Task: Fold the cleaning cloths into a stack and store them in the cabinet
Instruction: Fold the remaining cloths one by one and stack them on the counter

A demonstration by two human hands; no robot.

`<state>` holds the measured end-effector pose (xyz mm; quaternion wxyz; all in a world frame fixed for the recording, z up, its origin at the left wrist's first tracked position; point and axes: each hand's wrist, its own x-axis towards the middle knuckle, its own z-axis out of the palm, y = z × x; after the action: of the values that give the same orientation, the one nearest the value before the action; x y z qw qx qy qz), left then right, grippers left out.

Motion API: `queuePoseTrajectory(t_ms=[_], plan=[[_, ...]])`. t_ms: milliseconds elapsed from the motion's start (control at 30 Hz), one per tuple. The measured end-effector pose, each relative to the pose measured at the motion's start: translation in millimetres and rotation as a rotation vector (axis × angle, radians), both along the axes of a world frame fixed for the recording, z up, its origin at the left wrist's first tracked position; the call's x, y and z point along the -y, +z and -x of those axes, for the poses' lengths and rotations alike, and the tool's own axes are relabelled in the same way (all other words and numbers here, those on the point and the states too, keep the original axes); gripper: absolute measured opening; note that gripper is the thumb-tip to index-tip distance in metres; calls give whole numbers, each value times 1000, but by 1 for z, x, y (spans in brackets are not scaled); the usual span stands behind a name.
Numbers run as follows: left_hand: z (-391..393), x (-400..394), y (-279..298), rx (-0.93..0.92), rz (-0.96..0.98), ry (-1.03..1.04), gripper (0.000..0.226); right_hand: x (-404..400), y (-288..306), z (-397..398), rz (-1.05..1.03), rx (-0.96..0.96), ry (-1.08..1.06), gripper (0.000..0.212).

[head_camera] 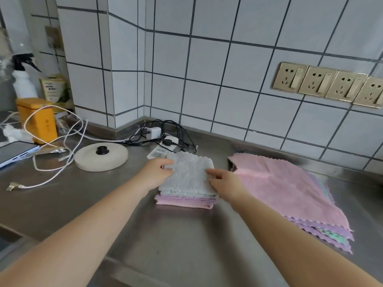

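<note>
A: What is cut off or hard to read nearest the camera?

B: Both bare forearms enter from the bottom edge, so elbows and body are out of view. On the brushed steel counter (176, 241) the folded stack (184, 200) shows only its front edges, pink and lilac layers; how many lie there cannot be counted.

A: And the hands?

B: The left hand (156, 172) curls its fingers round the left edge of the pale grey fluffy folded cloth (189, 179) topping the stack, fingertips tucked out of sight. The right hand (224, 182) rests on the cloth's right side; whether it pinches or only presses cannot be told.

A: The unfolded ones?

B: Just right of the stack, a flat pile with a pink zigzag-edged cloth (288, 187) on top; lilac and green edges peek out beneath.

A: Farther back?

B: A round cream kettle base (101, 158), a white power strip (161, 149) partly hidden behind the grey cloth, tangled black cables (176, 131), then the white tiled wall (207, 69). No cabinet is in frame.
</note>
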<state>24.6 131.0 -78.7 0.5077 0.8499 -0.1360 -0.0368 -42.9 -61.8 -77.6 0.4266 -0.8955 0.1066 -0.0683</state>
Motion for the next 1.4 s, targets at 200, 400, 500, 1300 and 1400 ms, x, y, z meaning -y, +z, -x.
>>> queuePoseTrajectory(t_ms=[200,400,500,1300,1400], plan=[[-6,2,-7,273,-358,87,61,2,-3,-4,298,90,32,42],[-3,31,-10,506,-799,-244,55,-27,-7,-24,653,109,238,55],[-10,31,-18,305,-869,-208,55,-22,-15,-28,717,-96,233,48],[76,186,-7,632,-657,-410,31,189,-9,130,844,-137,-112,25],[83,200,-16,711,-782,-421,35,201,-8,143,795,-118,-148,29]])
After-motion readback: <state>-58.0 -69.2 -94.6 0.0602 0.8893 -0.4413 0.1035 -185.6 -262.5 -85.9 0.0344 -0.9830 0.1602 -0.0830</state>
